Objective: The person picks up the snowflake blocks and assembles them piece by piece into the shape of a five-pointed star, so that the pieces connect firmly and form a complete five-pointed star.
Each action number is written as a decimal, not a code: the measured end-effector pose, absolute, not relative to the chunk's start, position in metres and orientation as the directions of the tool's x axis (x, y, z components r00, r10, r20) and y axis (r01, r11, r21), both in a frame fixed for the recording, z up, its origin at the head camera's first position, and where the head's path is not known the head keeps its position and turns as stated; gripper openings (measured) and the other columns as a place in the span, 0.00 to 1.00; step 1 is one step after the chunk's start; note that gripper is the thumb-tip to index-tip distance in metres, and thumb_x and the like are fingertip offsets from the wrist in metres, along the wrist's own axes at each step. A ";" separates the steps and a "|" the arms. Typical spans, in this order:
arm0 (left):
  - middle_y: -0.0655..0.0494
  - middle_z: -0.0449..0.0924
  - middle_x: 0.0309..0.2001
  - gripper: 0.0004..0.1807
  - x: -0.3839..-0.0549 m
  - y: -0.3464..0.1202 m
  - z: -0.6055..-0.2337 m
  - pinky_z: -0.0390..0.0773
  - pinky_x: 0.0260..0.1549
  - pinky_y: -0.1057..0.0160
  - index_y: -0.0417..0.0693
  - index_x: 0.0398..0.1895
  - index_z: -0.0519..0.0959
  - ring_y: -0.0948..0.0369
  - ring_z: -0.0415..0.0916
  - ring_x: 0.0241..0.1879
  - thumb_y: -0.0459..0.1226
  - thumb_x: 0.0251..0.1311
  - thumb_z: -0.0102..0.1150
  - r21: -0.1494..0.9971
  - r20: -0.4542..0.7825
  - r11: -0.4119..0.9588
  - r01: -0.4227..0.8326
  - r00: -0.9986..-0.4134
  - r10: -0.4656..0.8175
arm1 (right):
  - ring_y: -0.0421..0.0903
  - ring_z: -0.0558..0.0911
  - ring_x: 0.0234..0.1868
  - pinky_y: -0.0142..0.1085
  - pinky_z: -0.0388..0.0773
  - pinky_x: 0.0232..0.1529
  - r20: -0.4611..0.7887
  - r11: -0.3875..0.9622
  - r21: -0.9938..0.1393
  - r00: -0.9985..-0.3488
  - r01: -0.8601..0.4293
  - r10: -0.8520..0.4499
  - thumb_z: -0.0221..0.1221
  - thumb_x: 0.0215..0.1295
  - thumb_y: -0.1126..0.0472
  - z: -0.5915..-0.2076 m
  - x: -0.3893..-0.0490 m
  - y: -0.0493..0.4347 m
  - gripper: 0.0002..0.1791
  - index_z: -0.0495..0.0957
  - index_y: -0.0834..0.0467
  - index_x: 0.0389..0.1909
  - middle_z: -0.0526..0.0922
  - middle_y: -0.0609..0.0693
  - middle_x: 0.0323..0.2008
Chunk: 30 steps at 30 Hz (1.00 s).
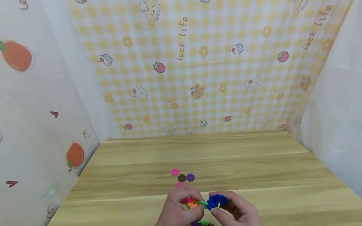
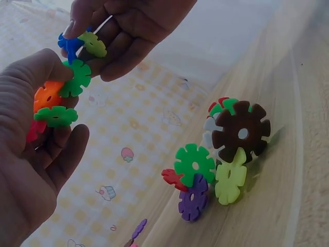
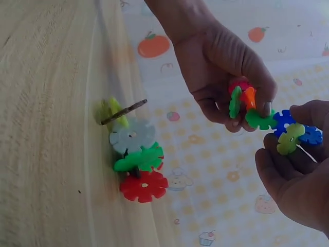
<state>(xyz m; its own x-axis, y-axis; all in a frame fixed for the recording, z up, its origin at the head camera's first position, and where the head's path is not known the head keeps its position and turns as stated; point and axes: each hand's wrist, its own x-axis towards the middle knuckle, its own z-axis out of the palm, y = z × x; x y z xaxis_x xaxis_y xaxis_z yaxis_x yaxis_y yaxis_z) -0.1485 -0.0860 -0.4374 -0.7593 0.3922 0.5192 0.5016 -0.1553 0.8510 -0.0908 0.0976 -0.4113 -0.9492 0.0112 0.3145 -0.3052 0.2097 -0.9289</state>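
Observation:
My left hand (image 1: 178, 205) pinches a joined bunch of notched plastic snowflake discs. In it are an orange disc (image 2: 47, 96), green discs (image 2: 78, 78) and a pinkish-red disc (image 3: 239, 84). Facing it, my right hand (image 1: 243, 209) holds blue snowflake discs (image 1: 217, 200) between thumb and fingers, with a yellow-green disc (image 3: 290, 139) attached to them. One green disc of the left bunch meets the blue discs edge to edge between the two hands. Both bunches are held up above the table, and fingers partly cover them.
On the wooden table (image 1: 135, 163), close below the hands, stands another joined cluster with a brown disc (image 2: 241, 131), a purple disc (image 2: 193, 198), a red disc (image 3: 144, 186) and others. Beyond the left hand lie a pink disc (image 1: 175, 172), a dark brown disc (image 1: 182, 178) and a purple one.

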 end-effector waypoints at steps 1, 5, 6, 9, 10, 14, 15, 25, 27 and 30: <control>0.50 0.83 0.32 0.09 -0.150 -0.086 -0.438 0.80 0.26 0.67 0.43 0.31 0.83 0.65 0.74 0.35 0.24 0.49 0.66 0.829 0.554 -0.176 0.530 -0.738 0.386 | 0.44 0.86 0.36 0.35 0.84 0.37 0.331 0.222 -0.920 -0.944 -0.323 0.001 0.66 0.57 0.69 -0.411 -0.091 0.098 0.13 0.81 0.57 0.44 0.86 0.50 0.37; 0.50 0.83 0.31 0.08 -0.151 -0.086 -0.437 0.78 0.25 0.68 0.43 0.30 0.83 0.65 0.73 0.34 0.23 0.48 0.65 0.795 0.600 -0.194 0.575 -0.700 0.386 | 0.44 0.86 0.34 0.36 0.85 0.36 0.342 0.246 -0.908 -0.939 -0.340 -0.035 0.66 0.57 0.68 -0.409 -0.087 0.099 0.15 0.82 0.55 0.46 0.86 0.49 0.35; 0.51 0.82 0.31 0.08 -0.151 -0.086 -0.437 0.78 0.25 0.68 0.44 0.29 0.82 0.65 0.73 0.33 0.23 0.48 0.65 0.793 0.602 -0.190 0.578 -0.697 0.390 | 0.45 0.86 0.34 0.36 0.85 0.35 0.317 0.237 -0.919 -0.948 -0.315 -0.030 0.67 0.57 0.67 -0.408 -0.087 0.099 0.15 0.82 0.55 0.46 0.87 0.49 0.34; 0.53 0.82 0.31 0.07 -0.151 -0.087 -0.435 0.77 0.26 0.68 0.44 0.28 0.82 0.66 0.73 0.33 0.24 0.49 0.65 0.800 0.591 -0.177 0.574 -0.699 0.404 | 0.47 0.86 0.31 0.38 0.85 0.31 0.249 0.198 -0.948 -0.968 -0.247 -0.018 0.66 0.59 0.66 -0.407 -0.085 0.098 0.14 0.81 0.58 0.47 0.87 0.51 0.34; 0.54 0.81 0.31 0.07 -0.151 -0.087 -0.434 0.76 0.27 0.67 0.44 0.28 0.82 0.66 0.73 0.34 0.25 0.49 0.64 0.807 0.580 -0.174 0.564 -0.704 0.411 | 0.48 0.86 0.30 0.39 0.84 0.30 0.225 0.180 -0.958 -0.974 -0.223 -0.007 0.65 0.59 0.66 -0.406 -0.085 0.097 0.14 0.81 0.58 0.47 0.87 0.52 0.34; 0.53 0.82 0.32 0.04 -0.149 -0.088 -0.433 0.77 0.31 0.66 0.43 0.29 0.83 0.65 0.74 0.36 0.26 0.51 0.65 0.830 0.547 -0.162 0.533 -0.722 0.424 | 0.50 0.86 0.30 0.39 0.84 0.30 0.165 0.149 -0.976 -0.986 -0.161 0.013 0.65 0.59 0.66 -0.404 -0.085 0.096 0.14 0.81 0.61 0.47 0.87 0.54 0.34; 0.52 0.82 0.32 0.04 -0.149 -0.089 -0.433 0.78 0.31 0.65 0.42 0.29 0.83 0.65 0.75 0.36 0.27 0.52 0.65 0.834 0.541 -0.160 0.529 -0.725 0.426 | 0.50 0.86 0.31 0.39 0.84 0.31 0.156 0.148 -0.977 -0.988 -0.152 0.017 0.65 0.59 0.66 -0.404 -0.085 0.095 0.14 0.81 0.61 0.46 0.87 0.54 0.35; 0.49 0.80 0.31 0.04 -0.150 -0.093 -0.435 0.80 0.28 0.66 0.43 0.31 0.82 0.66 0.73 0.34 0.27 0.55 0.63 0.859 0.504 -0.144 0.490 -0.766 0.400 | 0.47 0.85 0.41 0.36 0.83 0.42 0.237 0.146 -0.960 -0.971 -0.241 -0.044 0.63 0.62 0.66 -0.402 -0.090 0.092 0.14 0.79 0.58 0.49 0.84 0.53 0.43; 0.49 0.80 0.33 0.03 -0.150 -0.093 -0.434 0.81 0.28 0.65 0.43 0.33 0.82 0.66 0.74 0.35 0.28 0.56 0.63 0.869 0.490 -0.154 0.471 -0.769 0.411 | 0.48 0.85 0.42 0.37 0.83 0.42 0.241 0.141 -0.960 -0.970 -0.243 -0.035 0.62 0.63 0.66 -0.401 -0.090 0.092 0.15 0.78 0.60 0.50 0.84 0.54 0.44; 0.49 0.83 0.37 0.06 -0.151 -0.093 -0.433 0.82 0.33 0.62 0.44 0.39 0.83 0.64 0.77 0.38 0.31 0.57 0.64 0.876 0.475 -0.156 0.456 -0.764 0.436 | 0.48 0.85 0.40 0.37 0.84 0.40 0.213 0.139 -0.968 -0.977 -0.209 0.017 0.62 0.62 0.66 -0.400 -0.090 0.093 0.14 0.78 0.62 0.49 0.85 0.55 0.43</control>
